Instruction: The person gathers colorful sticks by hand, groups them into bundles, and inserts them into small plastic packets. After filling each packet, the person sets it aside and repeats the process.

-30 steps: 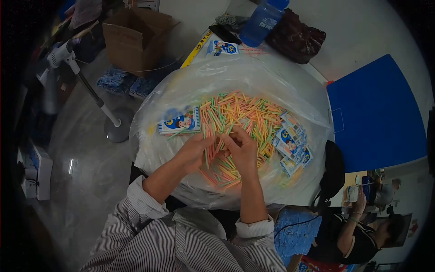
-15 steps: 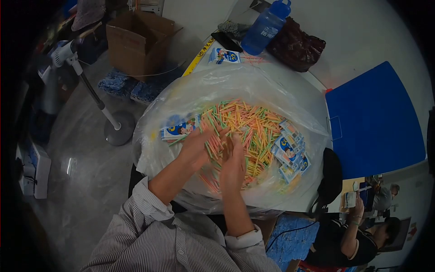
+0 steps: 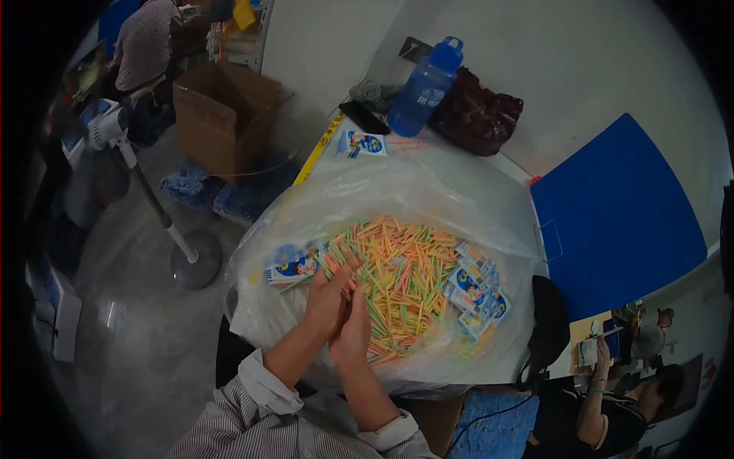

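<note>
Many thin pink, yellow and green sticks [image 3: 405,283] lie heaped on a clear plastic sheet or bag [image 3: 489,206] on the table. Over the heap's left part, my left hand [image 3: 327,297] and my right hand [image 3: 353,325] are pressed together, fingers curled round a bunch of sticks [image 3: 332,265]. The fingers partly hide the bunch. Beside my left hand lies a blue and white printed packet [image 3: 297,268] with sticks around it. Several similar packets [image 3: 468,288] overlap on the heap's right side.
Behind the plastic are another packet [image 3: 362,144], a dark phone-like object [image 3: 365,118], a blue bottle [image 3: 424,92] and a maroon bag [image 3: 480,115]. A blue board [image 3: 619,222] and black item [image 3: 549,325] are right. Another person [image 3: 604,413] sits lower right; a cardboard box [image 3: 222,118] stands left.
My hands have come together from a spread position and moved left, now closed round a bunch. The camera view has tilted, so the table appears lower.
</note>
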Motion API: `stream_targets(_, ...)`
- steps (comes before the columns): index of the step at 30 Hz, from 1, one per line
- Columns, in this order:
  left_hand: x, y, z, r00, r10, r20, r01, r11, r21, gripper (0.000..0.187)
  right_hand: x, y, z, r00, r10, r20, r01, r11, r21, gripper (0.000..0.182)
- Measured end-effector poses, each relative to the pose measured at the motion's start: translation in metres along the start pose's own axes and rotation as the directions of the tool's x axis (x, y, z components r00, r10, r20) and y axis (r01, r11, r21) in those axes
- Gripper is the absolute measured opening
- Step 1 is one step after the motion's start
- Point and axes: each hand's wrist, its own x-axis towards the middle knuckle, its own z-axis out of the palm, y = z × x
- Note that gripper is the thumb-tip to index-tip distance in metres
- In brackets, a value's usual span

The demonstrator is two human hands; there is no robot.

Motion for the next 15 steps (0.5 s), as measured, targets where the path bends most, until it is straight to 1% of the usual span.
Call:
stream_targets(1, -0.001, -0.002, -0.002, 0.999, -0.035, -0.009, 0.036, 0.997, 0.069, 0.020, 0.002, -0.002, -0.002, 1.000, -0.022, 0.010, 0.022, 1.000, 0.002, 0.040)
stream_targets(2, 0.000, -0.004, -0.004, 0.997, -0.071, -0.022, 0.073, 0.988, 0.139, 0.019, 0.007, -0.003, -0.007, 1.000, 0.007, 0.006, -0.007, 0.998, 0.067, 0.039)
stream_targets(3, 0.002, -0.006, -0.008, 0.997, -0.075, -0.004, 0.075, 0.987, 0.141, 0.019, 0.011, -0.004, -0.012, 0.999, 0.040, 0.001, -0.039, 0.991, 0.131, 0.039)
stream_targets(5, 0.006, -0.010, -0.014, 0.997, -0.079, 0.007, 0.075, 0.967, 0.244, 0.020, 0.016, -0.001, -0.018, 1.000, -0.010, 0.004, 0.009, 0.991, 0.133, 0.039)
stream_targets(6, 0.005, -0.010, -0.011, 0.996, -0.085, 0.018, 0.078, 0.967, 0.244, 0.020, 0.018, -0.002, -0.019, 0.999, -0.044, 0.010, 0.043, 0.990, 0.132, 0.040)
stream_targets(7, 0.002, -0.008, -0.008, 0.997, -0.076, 0.009, 0.068, 0.935, 0.349, 0.021, 0.016, -0.004, -0.020, 0.999, -0.054, 0.005, 0.053, 0.990, 0.132, 0.040)
stream_targets(8, -0.001, -0.008, -0.006, 0.998, -0.066, -0.002, 0.060, 0.892, 0.448, 0.022, 0.009, -0.009, -0.012, 1.000, -0.015, 0.017, 0.013, 0.988, 0.154, 0.041)
stream_targets(9, -0.003, -0.010, -0.008, 0.997, -0.072, -0.002, 0.066, 0.892, 0.448, 0.022, 0.004, -0.012, -0.008, 0.999, 0.026, 0.032, -0.031, 0.984, 0.175, 0.042)
stream_targets(10, -0.004, -0.012, -0.011, 0.996, 0.007, 0.093, -0.060, 0.809, 0.584, 0.023, 0.006, -0.011, -0.011, 0.999, 0.025, 0.028, -0.030, 0.984, 0.174, 0.042)
stream_targets(11, -0.005, -0.014, -0.013, 0.977, 0.071, 0.199, -0.191, 0.695, 0.693, 0.025, 0.009, -0.009, -0.016, 1.000, 0.022, 0.020, -0.025, 0.986, 0.165, 0.044)
stream_targets(12, -0.008, -0.014, -0.014, 0.978, 0.069, 0.196, -0.189, 0.694, 0.695, 0.025, 0.010, -0.007, -0.019, 1.000, 0.020, 0.011, -0.021, 0.987, 0.157, 0.045)
stream_targets(13, -0.010, -0.015, -0.014, 0.974, 0.096, 0.205, -0.219, 0.633, 0.743, 0.027, 0.007, -0.007, -0.016, 1.000, 0.024, 0.009, -0.026, 0.987, 0.160, 0.045)
stream_targets(14, -0.013, -0.016, -0.015, 0.970, 0.119, 0.214, -0.243, 0.567, 0.787, 0.030, 0.004, -0.007, -0.010, 0.999, 0.007, -0.034, -0.006, 1.000, 0.025, 0.048)
stream_targets(15, -0.014, -0.014, -0.016, 0.973, 0.112, 0.200, -0.228, 0.562, 0.795, 0.030, 0.000, -0.006, -0.007, 0.997, -0.009, -0.078, 0.000, 0.994, -0.112, 0.050)
